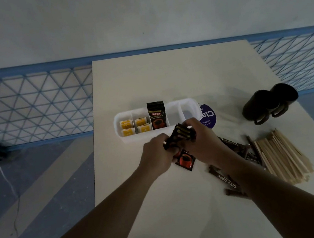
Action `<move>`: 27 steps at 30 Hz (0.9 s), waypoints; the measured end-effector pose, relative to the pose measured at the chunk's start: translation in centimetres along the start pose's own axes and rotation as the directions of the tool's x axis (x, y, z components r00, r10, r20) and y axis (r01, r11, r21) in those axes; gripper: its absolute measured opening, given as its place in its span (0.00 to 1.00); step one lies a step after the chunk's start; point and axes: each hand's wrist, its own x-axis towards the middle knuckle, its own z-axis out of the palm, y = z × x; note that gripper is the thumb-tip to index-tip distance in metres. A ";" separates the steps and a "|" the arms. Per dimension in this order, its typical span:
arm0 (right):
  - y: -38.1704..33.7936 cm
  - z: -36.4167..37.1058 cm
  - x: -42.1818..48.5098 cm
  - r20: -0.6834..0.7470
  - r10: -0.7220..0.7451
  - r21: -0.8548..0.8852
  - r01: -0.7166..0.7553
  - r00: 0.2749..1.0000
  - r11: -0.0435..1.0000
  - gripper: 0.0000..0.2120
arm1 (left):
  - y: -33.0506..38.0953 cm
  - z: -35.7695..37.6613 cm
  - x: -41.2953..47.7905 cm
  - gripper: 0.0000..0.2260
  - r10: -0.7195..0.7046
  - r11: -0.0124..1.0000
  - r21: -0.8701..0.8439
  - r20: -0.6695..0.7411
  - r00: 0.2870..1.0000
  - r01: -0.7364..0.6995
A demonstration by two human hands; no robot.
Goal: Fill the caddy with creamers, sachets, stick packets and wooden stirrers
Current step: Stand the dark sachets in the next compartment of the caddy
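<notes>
Both hands (158, 153) (200, 139) clamp fingers on sachets (179, 139) just before caddy (126, 138). Stick packets (226, 179), stirrers (282, 157) lie right on desk (166, 73); mugs (267, 103) farther back.

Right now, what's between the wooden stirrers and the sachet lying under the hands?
Brown stick packets, scattered on the table between the stirrers and that sachet, per the head view.
</notes>
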 end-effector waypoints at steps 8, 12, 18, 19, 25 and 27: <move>-2.5 -1.3 3.4 0.001 -0.080 0.124 0.079 0.997 0.989 0.11 | 1.7 -2.5 1.9 0.09 0.031 0.973 -0.225 -0.108 0.994 -0.054; -3.4 -1.4 5.0 -0.056 -0.107 0.038 0.109 0.993 0.993 0.07 | 1.4 -3.9 3.4 0.13 0.070 0.997 -0.018 -0.226 0.972 -0.076; -3.8 -1.2 7.4 -0.093 -0.125 -0.120 0.113 0.988 0.986 0.06 | -0.1 -6.6 6.0 0.37 0.128 0.930 0.366 -0.300 0.945 -0.010; -3.8 -1.0 7.7 -0.082 -0.125 -0.137 0.113 0.989 0.984 0.07 | -0.4 -6.9 6.4 0.39 0.123 0.905 0.426 -0.271 0.955 0.004; -3.9 0.0 9.4 -0.033 -0.173 -0.284 0.157 0.984 0.946 0.09 | -2.2 -7.6 8.3 0.45 -0.002 0.810 0.584 -0.083 0.997 0.050; -4.1 0.2 9.7 -0.005 -0.219 -0.361 0.203 0.976 0.910 0.10 | -2.5 -7.5 8.6 0.45 -0.014 0.814 0.579 -0.072 0.997 0.053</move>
